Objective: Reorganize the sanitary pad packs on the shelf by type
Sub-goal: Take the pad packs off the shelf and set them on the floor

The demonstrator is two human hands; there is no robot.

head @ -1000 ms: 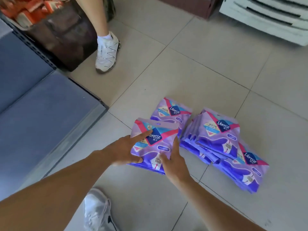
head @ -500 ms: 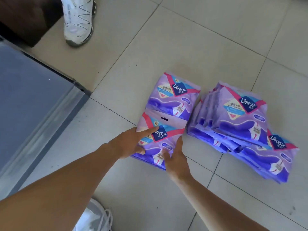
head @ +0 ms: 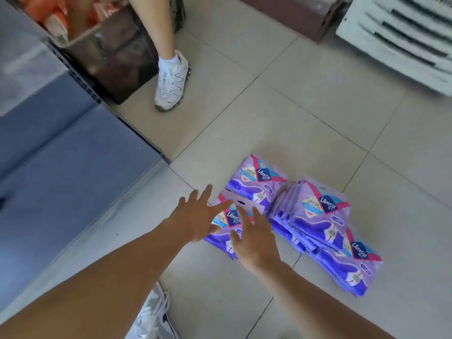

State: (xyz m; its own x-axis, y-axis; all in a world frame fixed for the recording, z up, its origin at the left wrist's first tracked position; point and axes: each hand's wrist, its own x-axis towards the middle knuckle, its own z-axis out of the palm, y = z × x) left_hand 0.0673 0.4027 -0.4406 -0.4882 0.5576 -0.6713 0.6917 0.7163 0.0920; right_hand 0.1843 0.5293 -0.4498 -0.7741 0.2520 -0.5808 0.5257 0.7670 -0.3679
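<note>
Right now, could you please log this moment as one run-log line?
left hand: open, over near pack | right hand: open, over same pack | packs: on floor | shelf: bare

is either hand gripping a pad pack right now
No, the left hand and right hand both hover with fingers spread over the near Libresse pack.

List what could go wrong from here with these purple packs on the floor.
1. The slumped pile of purple Libresse packs leans unevenly and could slide further across the smooth beige floor tiles.
2. Both open hands, left and right, hover over the near purple pack, gripping nothing; a hasty grab may scatter it.
3. The bystander's white sneaker stands nearby and could step on packs.
</note>
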